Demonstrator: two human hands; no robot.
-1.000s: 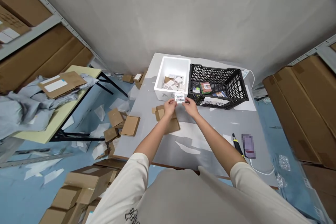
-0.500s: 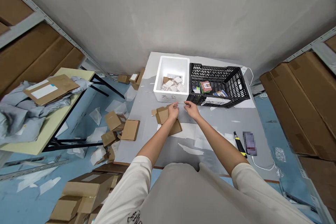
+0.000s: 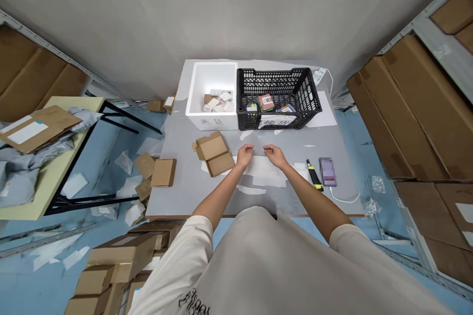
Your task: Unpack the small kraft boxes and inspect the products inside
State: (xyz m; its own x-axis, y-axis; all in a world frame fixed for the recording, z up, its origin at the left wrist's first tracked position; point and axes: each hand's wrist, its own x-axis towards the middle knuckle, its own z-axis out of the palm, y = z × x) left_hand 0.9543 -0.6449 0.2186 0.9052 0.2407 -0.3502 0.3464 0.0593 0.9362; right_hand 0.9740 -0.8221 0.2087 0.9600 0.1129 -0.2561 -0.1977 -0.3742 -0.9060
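Note:
Over the middle of the table, my left hand (image 3: 245, 155) is closed in a pinch, its fingertips pointing right. Facing it across a narrow gap, my right hand (image 3: 275, 155) is pinched as well. Whatever lies between the fingertips is too small or too clear to make out. An opened flat cardboard box (image 3: 215, 151) lies just left of my left hand. Beyond my hands stand a white foam box (image 3: 212, 122) with several small clear-wrapped packs (image 3: 220, 103) in it and a black plastic crate (image 3: 309, 110) holding a red-and-green pack (image 3: 265, 102) and other small packs.
A utility knife (image 3: 314, 175) and a phone (image 3: 327, 172) with a white cable lie at the right. One closed carton (image 3: 163, 173) sits at the table's left edge. Cartons and paper scraps litter the floor at left; a side table (image 3: 37, 202) carries grey bags.
My hands have come back from the foam box and moved right of the opened box, which is now uncovered. The gap between them is slightly wider. My view has shifted.

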